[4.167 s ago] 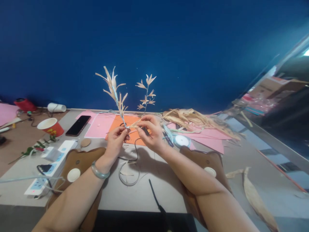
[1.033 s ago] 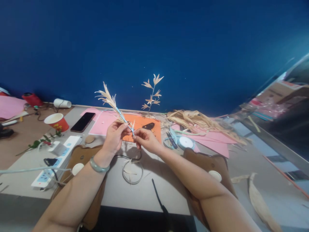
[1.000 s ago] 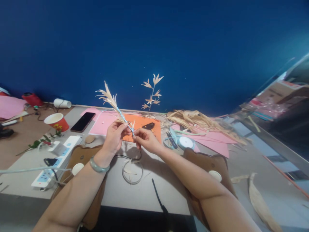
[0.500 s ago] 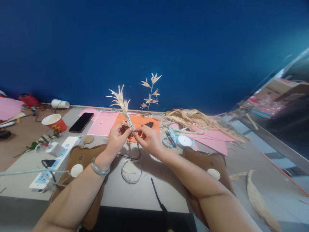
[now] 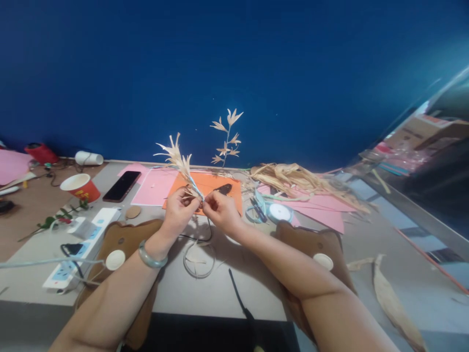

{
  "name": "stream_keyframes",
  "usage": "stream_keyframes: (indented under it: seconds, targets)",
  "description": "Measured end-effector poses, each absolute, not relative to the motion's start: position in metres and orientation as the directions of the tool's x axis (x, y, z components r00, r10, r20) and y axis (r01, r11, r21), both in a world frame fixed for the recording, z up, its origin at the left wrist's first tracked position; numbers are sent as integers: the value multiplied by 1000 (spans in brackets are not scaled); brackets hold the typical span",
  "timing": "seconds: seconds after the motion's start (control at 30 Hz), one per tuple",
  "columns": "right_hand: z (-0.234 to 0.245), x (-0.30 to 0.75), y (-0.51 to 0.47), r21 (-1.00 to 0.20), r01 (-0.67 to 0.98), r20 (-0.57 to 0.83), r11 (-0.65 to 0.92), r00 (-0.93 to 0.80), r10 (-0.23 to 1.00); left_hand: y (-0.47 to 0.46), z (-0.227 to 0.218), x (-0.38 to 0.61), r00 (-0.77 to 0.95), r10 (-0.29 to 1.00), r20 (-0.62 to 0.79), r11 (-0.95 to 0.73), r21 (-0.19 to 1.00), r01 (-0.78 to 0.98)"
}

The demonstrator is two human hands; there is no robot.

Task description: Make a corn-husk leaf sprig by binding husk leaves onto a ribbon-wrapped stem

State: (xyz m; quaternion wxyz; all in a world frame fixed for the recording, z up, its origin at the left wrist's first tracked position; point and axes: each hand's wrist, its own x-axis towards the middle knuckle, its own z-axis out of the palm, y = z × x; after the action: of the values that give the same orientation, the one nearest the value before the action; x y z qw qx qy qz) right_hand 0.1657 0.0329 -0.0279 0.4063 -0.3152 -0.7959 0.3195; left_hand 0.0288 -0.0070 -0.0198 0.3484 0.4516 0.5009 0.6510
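My left hand [image 5: 179, 210] pinches the wrapped lower stem of a dried-husk flower spray [image 5: 179, 159], whose pale, pointed petals fan up and to the left. Light blue tape or ribbon winds around that stem. At its lower end, my right hand [image 5: 222, 210] has thumb and fingers pressed together, close against my left fingertips. Behind the hands lies an orange sheet [image 5: 234, 198] with a dark object on it. Further back, a second husk flower branch [image 5: 227, 139] stands upright against the blue wall. A roll of light blue ribbon [image 5: 280, 213] rests right of my hands.
Dried husks [image 5: 293, 176] are heaped on pink paper at the right. To the left are a phone [image 5: 122, 186], a red paper cup [image 5: 82, 188] and a power strip [image 5: 82, 249]. Brown cushions [image 5: 128, 239] lie under my forearms. A coil of wire [image 5: 200, 276] sits in front.
The flower spray has tilted further left and dropped slightly. My fingers stay together at its stem, and the camera view has shifted a little.
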Motion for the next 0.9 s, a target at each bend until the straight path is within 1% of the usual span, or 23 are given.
stream_keyframes:
  seconds: [0.13, 0.37, 0.57, 0.77, 0.9]
  targets:
    - [-30, 165, 32, -783, 230, 439, 578, -455, 775, -9, -18, 31, -376, 881, 289, -309, 951, 6]
    - [-34, 164, 33, -816, 192, 444, 546, -397, 803, -11, -21, 33, -416, 853, 316, -348, 938, -1]
    - [-30, 164, 31, -852, 138, 429, 505, -369, 825, -13, -23, 36, -412, 833, 370, -401, 916, 14]
    - [-27, 164, 31, -861, 103, 438, 497, -346, 830, -15, -26, 39, -421, 820, 386, -415, 909, 26]
    - [-24, 165, 32, -850, 116, 451, 513, -342, 825, -14, -25, 37, -405, 839, 364, -391, 920, 16]
